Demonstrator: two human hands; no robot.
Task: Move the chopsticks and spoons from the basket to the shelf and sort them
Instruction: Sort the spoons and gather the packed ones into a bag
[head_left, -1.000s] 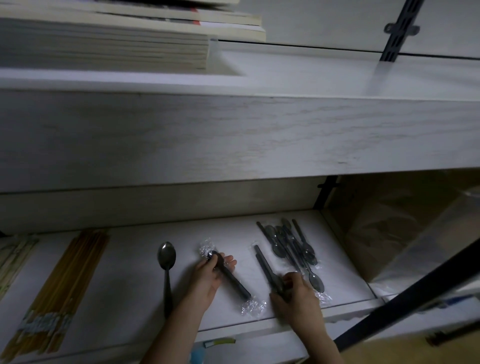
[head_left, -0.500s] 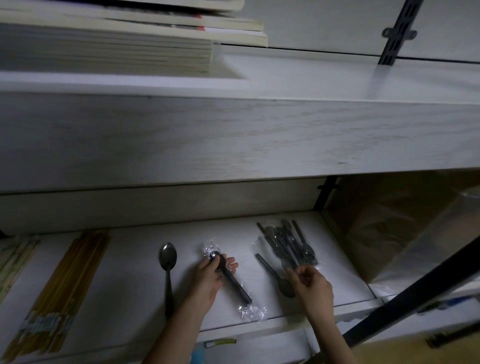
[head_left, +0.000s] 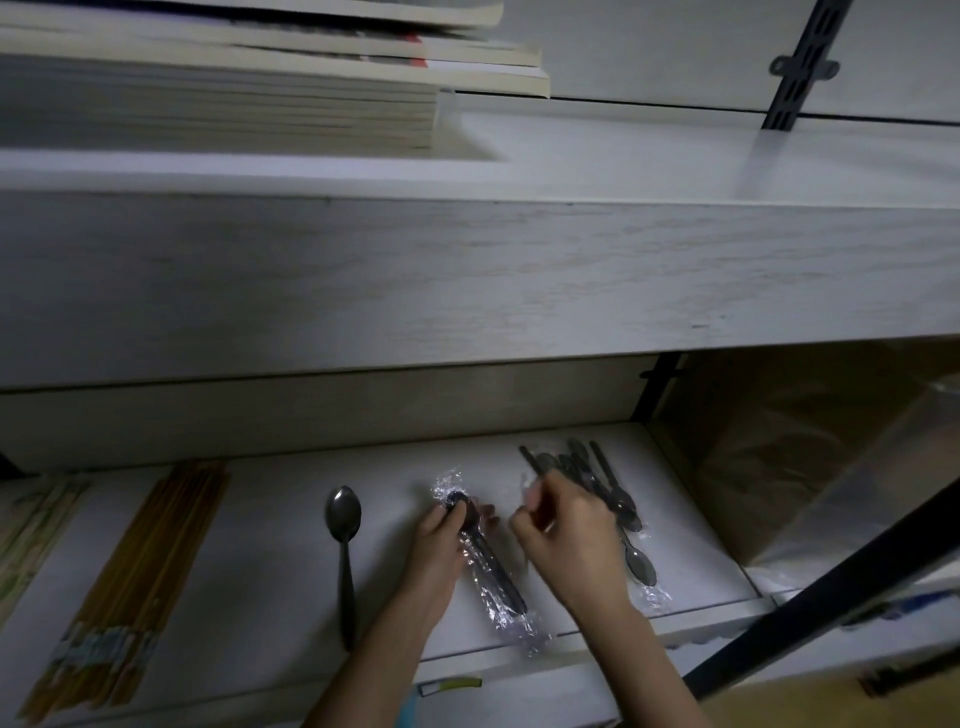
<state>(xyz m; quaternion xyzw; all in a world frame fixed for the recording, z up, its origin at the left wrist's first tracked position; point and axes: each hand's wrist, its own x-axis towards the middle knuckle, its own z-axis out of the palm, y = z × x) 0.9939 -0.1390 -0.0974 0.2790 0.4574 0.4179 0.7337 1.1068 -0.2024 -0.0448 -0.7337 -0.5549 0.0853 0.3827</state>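
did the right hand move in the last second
Yes. The right hand has moved away from the front edge of the shelf, back and left, toward the wrapped spoon that the left hand grips.

there is only one camera, worn on the person's head. it looks forward and down at the lower shelf (head_left: 270, 545) from close by. the upper shelf (head_left: 467, 280) fills the middle, with books (head_left: 218, 104) at the top. the left hand (head_left: 441, 551) and right hand (head_left: 571, 540) reach in from the bottom edge.
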